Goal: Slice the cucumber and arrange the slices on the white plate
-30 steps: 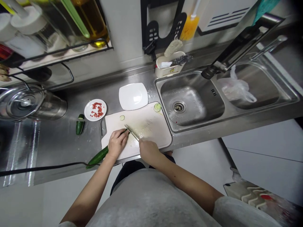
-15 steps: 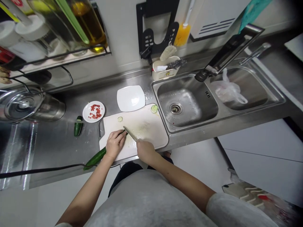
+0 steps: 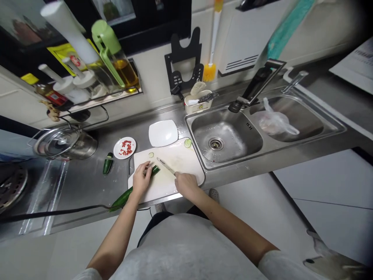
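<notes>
My left hand (image 3: 142,178) presses down on a long green cucumber (image 3: 122,198) that lies across the white cutting board (image 3: 186,163); its cut end (image 3: 155,169) pokes out past my fingers. My right hand (image 3: 186,185) is closed around the handle of a knife (image 3: 165,165), whose blade points toward the cucumber's cut end. One cucumber slice (image 3: 150,154) lies at the board's far edge and more slices (image 3: 188,143) sit at its far right corner.
A white square plate (image 3: 163,132) and a small dish of red bits (image 3: 124,147) sit behind the board. A cucumber stub (image 3: 107,165) lies to the left. A steel pot (image 3: 65,143) stands far left. The double sink (image 3: 227,134) is on the right, holding a plastic bag (image 3: 275,121).
The view has pulled back and tilted up, showing more of the wall and shelf. The cucumber's cut end now shows beyond my left fingers, and the knife blade sits slightly right of it.
</notes>
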`<state>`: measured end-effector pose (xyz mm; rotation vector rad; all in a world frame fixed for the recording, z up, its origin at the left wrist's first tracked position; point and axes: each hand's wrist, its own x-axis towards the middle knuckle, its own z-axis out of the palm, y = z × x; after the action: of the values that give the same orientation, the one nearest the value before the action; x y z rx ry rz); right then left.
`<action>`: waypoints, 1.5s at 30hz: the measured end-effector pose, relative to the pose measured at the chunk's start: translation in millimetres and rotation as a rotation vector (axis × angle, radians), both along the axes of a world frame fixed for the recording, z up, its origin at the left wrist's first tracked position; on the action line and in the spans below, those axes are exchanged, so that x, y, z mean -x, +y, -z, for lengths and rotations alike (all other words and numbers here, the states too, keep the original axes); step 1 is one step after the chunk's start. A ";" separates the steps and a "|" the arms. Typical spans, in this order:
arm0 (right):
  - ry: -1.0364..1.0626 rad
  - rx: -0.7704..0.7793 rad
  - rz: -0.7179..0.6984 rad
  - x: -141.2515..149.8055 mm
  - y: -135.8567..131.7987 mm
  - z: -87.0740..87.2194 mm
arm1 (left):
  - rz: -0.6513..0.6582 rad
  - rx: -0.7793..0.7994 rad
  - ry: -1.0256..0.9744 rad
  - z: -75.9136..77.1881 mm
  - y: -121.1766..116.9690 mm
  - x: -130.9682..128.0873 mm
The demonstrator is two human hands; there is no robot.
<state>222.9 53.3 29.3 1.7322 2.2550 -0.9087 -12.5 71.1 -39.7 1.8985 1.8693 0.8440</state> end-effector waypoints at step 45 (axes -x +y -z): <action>-0.143 -0.187 -0.034 -50.2 -22.9 20.1 | 0.009 0.210 0.125 4.8 89.0 -13.6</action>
<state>273.1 30.4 9.2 1.7641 2.3308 -0.5629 1.1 160.2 -44.5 1.8639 1.9353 0.5135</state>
